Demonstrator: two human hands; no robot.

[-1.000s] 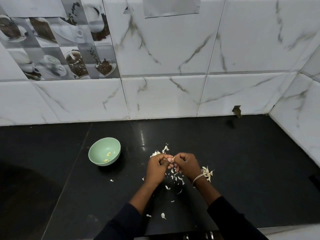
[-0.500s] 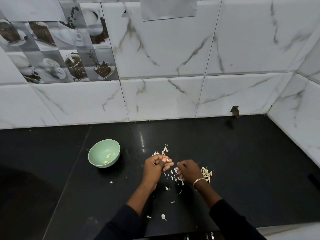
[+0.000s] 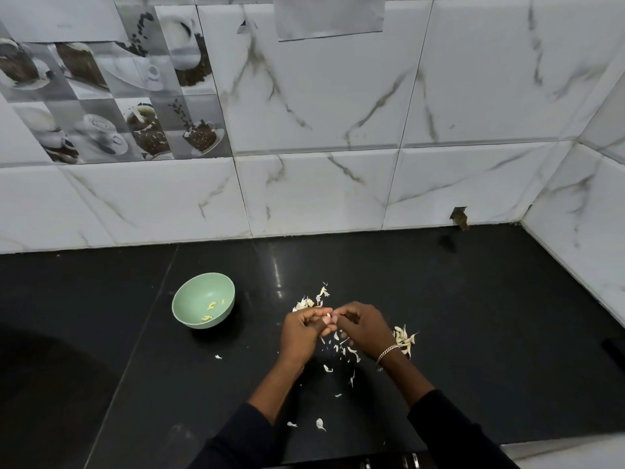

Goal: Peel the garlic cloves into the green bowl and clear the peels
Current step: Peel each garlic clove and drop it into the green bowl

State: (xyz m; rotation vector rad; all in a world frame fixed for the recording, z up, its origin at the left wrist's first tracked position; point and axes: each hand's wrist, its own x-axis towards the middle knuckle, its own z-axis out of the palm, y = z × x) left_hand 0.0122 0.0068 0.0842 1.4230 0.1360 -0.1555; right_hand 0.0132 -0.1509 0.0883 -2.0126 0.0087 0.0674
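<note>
My left hand (image 3: pixel 302 330) and my right hand (image 3: pixel 365 328) meet above the black counter, fingertips together, pinching a small garlic clove (image 3: pixel 328 316) between them. The clove is mostly hidden by my fingers. The green bowl (image 3: pixel 189 299) stands to the left of my hands, with a few peeled cloves (image 3: pixel 210 308) inside. White peels (image 3: pixel 343 350) lie scattered under and in front of my hands. A small heap of garlic pieces (image 3: pixel 404 338) lies by my right wrist, and another heap (image 3: pixel 313 297) sits just behind my hands.
The black counter (image 3: pixel 473 316) ends at a marble-tiled wall (image 3: pixel 321 191) behind and a side wall (image 3: pixel 581 248) on the right. Loose peel bits (image 3: pixel 319 424) lie near the front edge. A dark shadowed patch covers the counter's left front.
Half a second ago my hands were apart, the right one lower over the peels. Now the right hand has come back up and its fingertips meet the left's on the clove.
</note>
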